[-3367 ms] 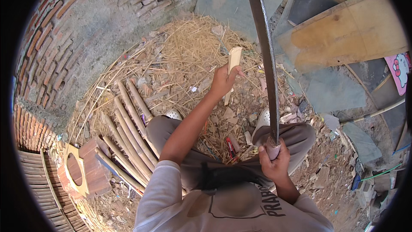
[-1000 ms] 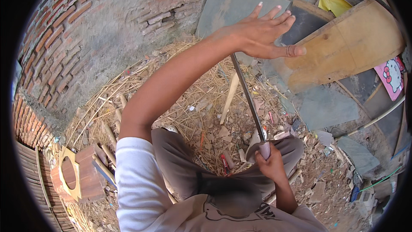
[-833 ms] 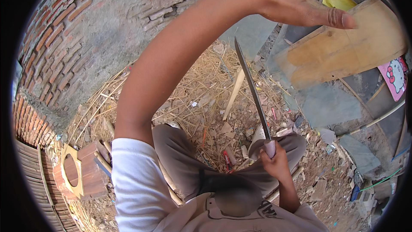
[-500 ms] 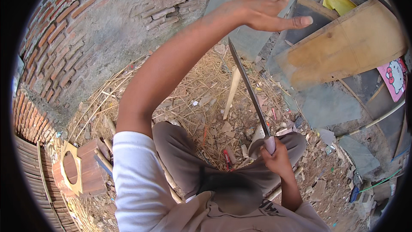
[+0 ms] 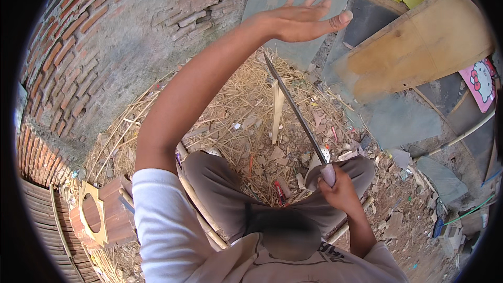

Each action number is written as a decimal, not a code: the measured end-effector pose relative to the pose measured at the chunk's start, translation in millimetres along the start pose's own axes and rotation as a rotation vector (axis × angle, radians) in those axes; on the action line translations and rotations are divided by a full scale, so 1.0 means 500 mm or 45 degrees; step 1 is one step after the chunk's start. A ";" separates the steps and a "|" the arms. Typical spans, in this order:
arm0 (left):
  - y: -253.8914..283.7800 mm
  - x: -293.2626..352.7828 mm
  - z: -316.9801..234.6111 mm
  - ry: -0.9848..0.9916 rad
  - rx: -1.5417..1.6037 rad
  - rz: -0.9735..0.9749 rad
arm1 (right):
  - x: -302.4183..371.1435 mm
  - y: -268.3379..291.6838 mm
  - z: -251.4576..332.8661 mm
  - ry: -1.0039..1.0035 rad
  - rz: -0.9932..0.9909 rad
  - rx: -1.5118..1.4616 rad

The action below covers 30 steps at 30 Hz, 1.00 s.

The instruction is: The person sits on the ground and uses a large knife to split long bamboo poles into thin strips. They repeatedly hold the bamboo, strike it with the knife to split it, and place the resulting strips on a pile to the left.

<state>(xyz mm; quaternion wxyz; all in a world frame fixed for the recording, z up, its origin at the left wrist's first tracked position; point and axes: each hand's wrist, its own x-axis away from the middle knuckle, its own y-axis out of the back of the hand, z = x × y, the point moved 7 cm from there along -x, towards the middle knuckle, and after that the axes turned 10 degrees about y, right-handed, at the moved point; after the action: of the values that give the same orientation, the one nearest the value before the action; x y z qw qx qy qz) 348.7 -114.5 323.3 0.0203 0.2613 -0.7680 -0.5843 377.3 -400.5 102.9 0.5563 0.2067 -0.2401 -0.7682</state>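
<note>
My right hand (image 5: 339,191) is wrapped round the pale handle (image 5: 328,174) of a machete. Its long dark blade (image 5: 295,109) points away and slightly left, over the littered ground. My left hand (image 5: 308,21) is raised at arm's length above the far side, with fingers stretched apart and nothing in them. Below the blade lies a pale, flat piece of split wood or bamboo (image 5: 277,112); whether the blade touches it I cannot tell. My two knees are bent on either side of the straw and rubble (image 5: 246,131).
A brick wall (image 5: 120,31) rises at far left. Brown board (image 5: 414,42), grey sheets (image 5: 401,120) and a pink printed panel (image 5: 479,86) lie at right. Poles (image 5: 196,194) run beneath me. Near left is a brown box with a round-holed panel (image 5: 93,212); a red item (image 5: 279,193) lies between my legs.
My left hand has moved left and a little lower in the view, fingers still spread. The machete's tip has shifted left and slightly nearer, its handle still in my right hand.
</note>
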 end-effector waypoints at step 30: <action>-0.169 0.246 0.096 0.023 0.145 -0.240 | 0.000 -0.104 -0.050 -0.164 0.165 -0.346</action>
<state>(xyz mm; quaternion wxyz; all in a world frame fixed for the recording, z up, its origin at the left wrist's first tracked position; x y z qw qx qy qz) 258.4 -139.3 197.6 -0.0425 0.3384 -0.7719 -0.5365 352.3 -390.2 51.8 0.6111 0.0641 -0.1821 -0.7677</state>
